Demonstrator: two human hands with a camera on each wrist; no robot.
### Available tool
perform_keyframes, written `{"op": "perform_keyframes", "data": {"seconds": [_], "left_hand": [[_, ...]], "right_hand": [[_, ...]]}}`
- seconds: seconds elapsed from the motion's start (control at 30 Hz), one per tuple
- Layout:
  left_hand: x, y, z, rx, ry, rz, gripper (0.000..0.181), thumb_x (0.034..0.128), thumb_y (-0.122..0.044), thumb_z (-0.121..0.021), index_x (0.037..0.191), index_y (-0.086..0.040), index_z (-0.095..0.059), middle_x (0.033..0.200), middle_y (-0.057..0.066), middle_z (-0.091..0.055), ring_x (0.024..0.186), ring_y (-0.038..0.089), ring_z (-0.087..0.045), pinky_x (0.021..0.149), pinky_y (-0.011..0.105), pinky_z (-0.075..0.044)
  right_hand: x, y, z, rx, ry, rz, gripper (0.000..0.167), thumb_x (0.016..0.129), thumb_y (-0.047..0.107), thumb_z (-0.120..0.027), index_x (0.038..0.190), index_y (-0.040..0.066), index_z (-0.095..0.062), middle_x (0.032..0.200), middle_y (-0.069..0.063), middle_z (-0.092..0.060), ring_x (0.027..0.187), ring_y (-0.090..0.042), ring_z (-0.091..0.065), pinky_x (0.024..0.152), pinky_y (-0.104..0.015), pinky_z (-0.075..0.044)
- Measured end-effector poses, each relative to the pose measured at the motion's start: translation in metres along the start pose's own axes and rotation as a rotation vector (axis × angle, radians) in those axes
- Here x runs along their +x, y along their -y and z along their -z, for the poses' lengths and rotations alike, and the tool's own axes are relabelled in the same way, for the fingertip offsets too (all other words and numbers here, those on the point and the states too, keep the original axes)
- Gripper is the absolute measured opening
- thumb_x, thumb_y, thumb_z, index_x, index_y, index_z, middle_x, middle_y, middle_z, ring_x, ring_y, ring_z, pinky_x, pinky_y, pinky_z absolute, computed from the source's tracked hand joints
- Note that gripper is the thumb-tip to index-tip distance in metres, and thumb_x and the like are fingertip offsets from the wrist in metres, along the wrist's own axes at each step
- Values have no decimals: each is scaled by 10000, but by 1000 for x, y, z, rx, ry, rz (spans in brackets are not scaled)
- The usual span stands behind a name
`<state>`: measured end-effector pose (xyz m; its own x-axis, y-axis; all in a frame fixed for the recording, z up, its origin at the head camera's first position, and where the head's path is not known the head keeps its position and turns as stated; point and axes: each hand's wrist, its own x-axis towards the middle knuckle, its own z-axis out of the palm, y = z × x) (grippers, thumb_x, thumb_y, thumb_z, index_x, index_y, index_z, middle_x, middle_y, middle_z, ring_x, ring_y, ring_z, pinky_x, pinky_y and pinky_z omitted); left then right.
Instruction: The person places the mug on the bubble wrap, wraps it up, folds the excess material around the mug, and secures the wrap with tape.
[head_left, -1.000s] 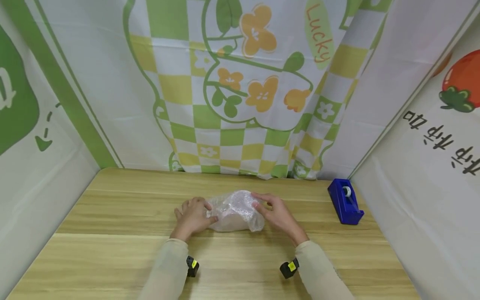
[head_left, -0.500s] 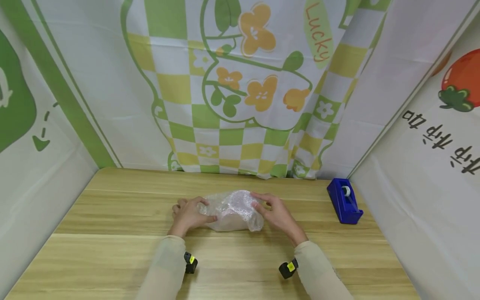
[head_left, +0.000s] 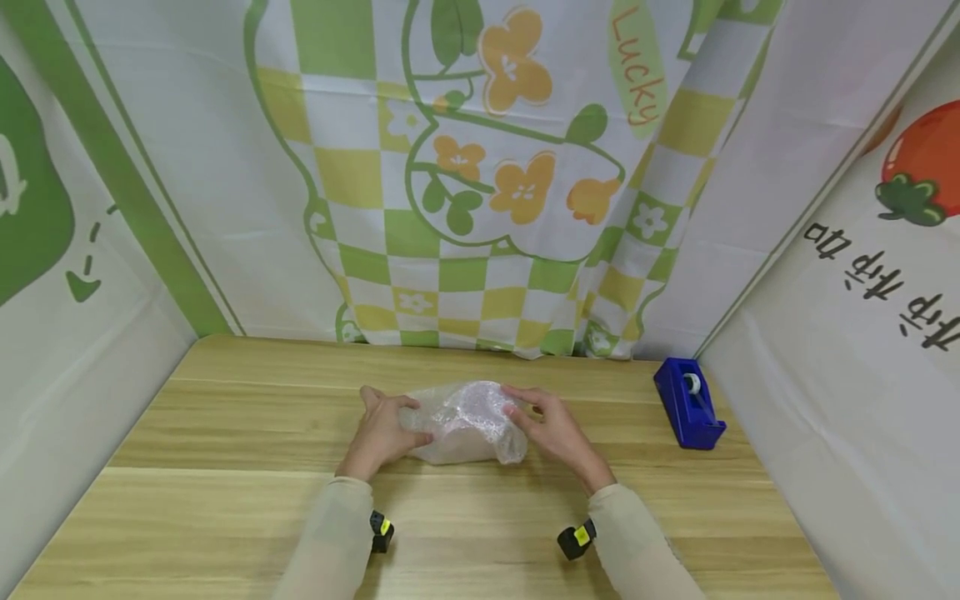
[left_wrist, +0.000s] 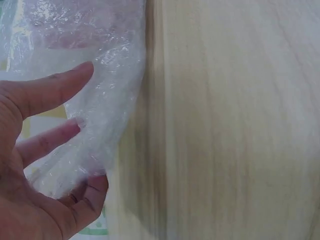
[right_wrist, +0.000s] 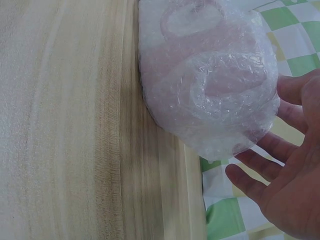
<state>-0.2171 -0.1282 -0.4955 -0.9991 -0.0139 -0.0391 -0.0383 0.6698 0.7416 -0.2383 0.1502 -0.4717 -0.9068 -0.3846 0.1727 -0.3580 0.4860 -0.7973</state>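
A sheet of clear bubble wrap (head_left: 480,408) lies bundled on the wooden table, around a pinkish item (right_wrist: 170,55) with a loop-shaped outline; its kind is blurred by the wrap. My left hand (head_left: 377,435) holds the loose left end of the wrap. In the left wrist view, its thumb (left_wrist: 60,90) is on the near side and some fingers pass behind the film, with the lower ones curled at the end. At the bundle's right end, my right hand (head_left: 557,427) holds the wrap between thumb and fingers, some fingertips showing through the film.
A blue tape dispenser (head_left: 690,404) with a roll of clear tape stands at the table's right rear. The wooden table (head_left: 247,467) meets a patterned curtain (head_left: 465,292) at its far edge, and printed white sheets flank both sides.
My left hand has shifted slightly left along the wrap, and its outspread fingers have drawn together around the loose end. The right hand and the bundle stay almost where they were.
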Motion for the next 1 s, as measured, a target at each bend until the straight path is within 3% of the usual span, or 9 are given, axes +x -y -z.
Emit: {"op": "perform_keyframes", "data": {"seconds": [0.2,0.33,0.5,0.73,0.87,1.0], "left_hand": [[-3,-6,2,-21,-24,40,598,713,-187,-924,1235,-14,-688,1309,358,-313,835,364,-545,753,504,-539],[-5,-10,0,-39,-27,32,575,722,-138,-907,1238,-7,-691,1270,331,-364,879,366,-554,805,519,-545],[-7,-13,-3,-19,-42,15,559,714,-100,-889,1231,-1,-702,1223,310,-375,802,331,-560,737,463,-550],[-7,-14,-4,112,54,16,465,823,-177,-818,1237,3,-709,1221,371,-414,817,324,-566,745,477,-557],[-7,-16,-4,90,61,55,415,834,-162,-809,1199,15,-724,1250,406,-403,883,393,-596,797,522,-554],[-7,-18,-4,62,39,77,385,796,-129,-813,1124,58,-734,1222,407,-409,844,425,-605,746,506,-555]], "right_hand": [[-1,0,0,1,3,-14,363,1005,145,-643,1360,73,-645,1328,-145,-645,1266,-332,-569,1091,-553,-417],[-1,2,0,11,-3,-33,364,1000,139,-650,1359,86,-648,1345,-125,-640,1284,-311,-560,1105,-540,-407],[-2,3,1,18,-9,-32,367,995,131,-655,1358,84,-649,1349,-122,-639,1288,-316,-556,1106,-551,-400],[-2,2,1,15,-12,-30,370,999,151,-653,1364,90,-647,1362,-117,-631,1303,-316,-543,1108,-549,-399],[-2,2,0,8,-13,-27,373,996,149,-657,1364,93,-647,1368,-114,-629,1303,-310,-544,1104,-540,-406],[-2,1,-1,1,-12,-20,371,997,141,-653,1364,85,-645,1375,-113,-625,1302,-312,-546,1102,-538,-408]]}}
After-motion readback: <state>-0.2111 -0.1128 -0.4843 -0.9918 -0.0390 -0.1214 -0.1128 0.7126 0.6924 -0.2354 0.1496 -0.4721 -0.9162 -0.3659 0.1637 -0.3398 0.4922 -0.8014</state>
